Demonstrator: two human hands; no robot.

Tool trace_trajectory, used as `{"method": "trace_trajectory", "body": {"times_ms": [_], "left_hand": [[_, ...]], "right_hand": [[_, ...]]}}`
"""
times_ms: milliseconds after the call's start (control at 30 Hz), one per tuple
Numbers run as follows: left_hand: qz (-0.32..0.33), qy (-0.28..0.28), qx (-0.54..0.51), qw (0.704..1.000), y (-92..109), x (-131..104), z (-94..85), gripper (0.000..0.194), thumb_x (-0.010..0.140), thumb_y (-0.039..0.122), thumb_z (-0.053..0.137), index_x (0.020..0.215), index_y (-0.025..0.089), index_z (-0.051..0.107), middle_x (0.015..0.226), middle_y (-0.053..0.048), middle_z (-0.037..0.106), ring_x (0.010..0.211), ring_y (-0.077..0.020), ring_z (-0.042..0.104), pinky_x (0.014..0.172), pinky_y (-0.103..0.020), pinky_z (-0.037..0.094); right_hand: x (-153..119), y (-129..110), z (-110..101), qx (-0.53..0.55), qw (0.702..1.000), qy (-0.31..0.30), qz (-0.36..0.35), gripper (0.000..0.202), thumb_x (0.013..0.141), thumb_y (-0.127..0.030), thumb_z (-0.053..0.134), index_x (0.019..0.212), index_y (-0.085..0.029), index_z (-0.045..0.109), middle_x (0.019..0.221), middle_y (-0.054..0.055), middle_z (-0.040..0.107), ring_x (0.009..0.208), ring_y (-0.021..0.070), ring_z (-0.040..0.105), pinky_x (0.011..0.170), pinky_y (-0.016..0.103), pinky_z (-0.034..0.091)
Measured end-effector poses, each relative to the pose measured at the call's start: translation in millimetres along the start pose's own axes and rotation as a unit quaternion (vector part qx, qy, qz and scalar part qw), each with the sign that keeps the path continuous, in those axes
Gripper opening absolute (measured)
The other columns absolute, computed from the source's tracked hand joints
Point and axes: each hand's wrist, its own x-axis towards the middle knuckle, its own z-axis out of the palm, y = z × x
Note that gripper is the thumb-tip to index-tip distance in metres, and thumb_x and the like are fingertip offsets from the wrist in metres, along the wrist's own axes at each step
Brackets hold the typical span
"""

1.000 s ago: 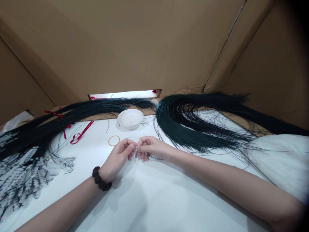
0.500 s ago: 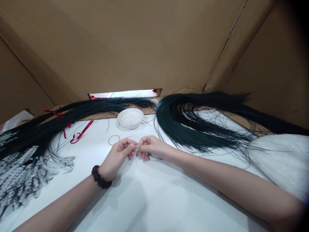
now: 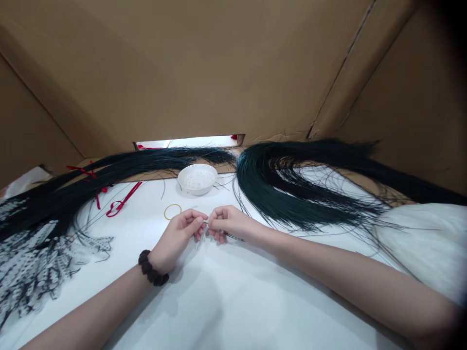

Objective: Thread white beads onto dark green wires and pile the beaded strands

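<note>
My left hand (image 3: 184, 233) and my right hand (image 3: 228, 222) meet fingertip to fingertip above the white table, both pinching. A thin black strand (image 3: 236, 237) runs between them, and its banded part trails out below my right palm. Whatever small piece sits at the fingertips is too tiny to make out. Just beyond the hands stands a white bowl (image 3: 197, 179) holding small clear or whitish bits. A yellow rubber band (image 3: 172, 212) lies beside my left hand.
A long bundle of dark strands (image 3: 262, 194) curves at the right, near a white fluffy heap (image 3: 423, 238). At the left lie dark strands with white-banded ends (image 3: 40, 262) and a red ribbon (image 3: 124, 199). Cardboard walls (image 3: 189, 68) enclose the table (image 3: 233, 301).
Almost nothing differs. Both hands keep the same pinch, with only a very slight shift of the fingers.
</note>
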Motion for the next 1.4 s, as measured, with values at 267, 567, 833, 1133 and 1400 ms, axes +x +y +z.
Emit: {"method": "trace_trajectory", "body": {"times_ms": [267,567,833,1133,1400], "left_hand": [[-0.006,0.003,-0.005,1.000,3.1,-1.9,0.3,0.017,0.073,0.029,0.055,0.078,0.012,0.055,0.062,0.001,0.052,0.054,-0.0095,0.045,0.054,-0.022,0.037],[0.002,0.011,0.017,1.000,2.8,-2.0,0.3,0.017,0.073,0.029,0.055,0.077,0.013,0.055,0.060,0.001,0.053,0.054,-0.0096,0.046,0.054,-0.022,0.037],[0.017,0.015,0.042,0.999,3.8,-3.1,0.3,0.017,0.074,0.030,0.054,0.078,0.013,0.055,0.060,0.001,0.051,0.054,-0.0103,0.045,0.054,-0.023,0.036],[0.036,0.014,0.104,0.994,4.9,-3.2,-1.0,0.016,0.075,0.029,0.051,0.077,0.014,0.056,0.059,0.002,0.051,0.053,-0.0102,0.045,0.053,-0.022,0.036],[0.039,0.019,0.153,0.987,6.6,-3.5,0.3,0.016,0.076,0.027,0.049,0.077,0.014,0.058,0.059,0.001,0.051,0.053,-0.0103,0.045,0.052,-0.022,0.036]], "right_hand": [[0.8,1.0,0.3,0.005,1.000,0.004,-0.002,0.007,0.064,-0.010,0.047,0.059,-0.013,0.050,0.046,-0.003,0.054,0.037,0.0060,0.050,0.037,0.015,0.039],[-0.3,2.1,0.5,0.011,1.000,0.019,-0.005,0.005,0.062,-0.010,0.047,0.059,-0.014,0.049,0.048,-0.003,0.055,0.036,0.0057,0.050,0.035,0.015,0.039],[-3.4,-0.4,2.2,0.007,1.000,0.030,-0.004,0.004,0.061,-0.010,0.047,0.059,-0.014,0.049,0.046,-0.004,0.054,0.034,0.0052,0.048,0.034,0.015,0.038],[-5.1,-3.4,3.2,-0.013,0.999,0.031,-0.003,0.005,0.062,-0.009,0.047,0.060,-0.014,0.049,0.045,-0.004,0.053,0.036,0.0064,0.049,0.035,0.016,0.041],[-7.6,-0.1,3.4,-0.030,0.999,0.037,-0.018,0.002,0.064,-0.012,0.049,0.063,-0.013,0.051,0.045,-0.004,0.051,0.036,0.0067,0.048,0.035,0.017,0.042]]}}
